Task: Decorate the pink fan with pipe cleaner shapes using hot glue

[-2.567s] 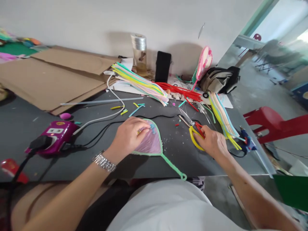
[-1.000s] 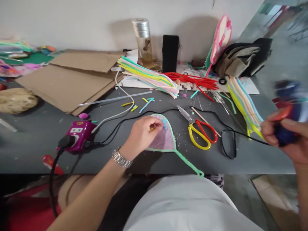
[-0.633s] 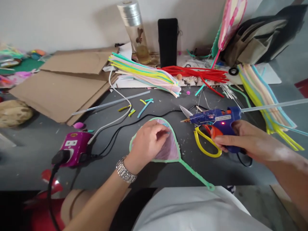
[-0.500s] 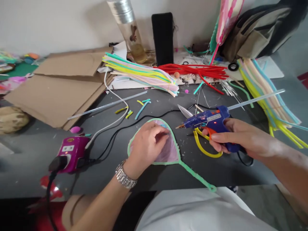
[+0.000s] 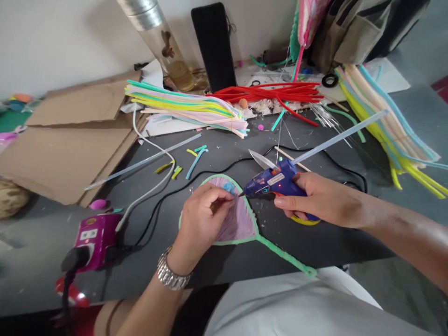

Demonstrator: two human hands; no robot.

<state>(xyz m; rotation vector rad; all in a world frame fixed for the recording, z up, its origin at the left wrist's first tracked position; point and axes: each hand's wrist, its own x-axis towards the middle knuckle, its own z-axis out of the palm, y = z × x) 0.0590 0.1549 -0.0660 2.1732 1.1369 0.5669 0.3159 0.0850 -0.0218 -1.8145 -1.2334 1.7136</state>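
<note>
A small pink fan (image 5: 241, 221) edged with green pipe cleaner lies on the dark table (image 5: 49, 219), its green handle pointing towards me. My left hand (image 5: 202, 220) rests on the fan with fingers pinched on a small piece I cannot make out, beside a blue bit near the fan's top. My right hand (image 5: 322, 200) grips a blue hot glue gun (image 5: 273, 181), a clear glue stick jutting from its back. The nozzle points left and nearly touches the fan where my left fingers pinch.
Scissors (image 5: 261, 160) with yellow handles lie under the glue gun. Bundles of coloured pipe cleaners (image 5: 189, 107) and red ones (image 5: 273, 93) lie behind. A purple power strip (image 5: 94, 233) sits left, black cable across the table. Cardboard (image 5: 66, 140), a bottle (image 5: 164, 46), a phone (image 5: 213, 44) stand further back.
My right hand left the scissors, picked up the glue gun from the right and brought its nozzle to the fan. My left hand stayed on the fan.
</note>
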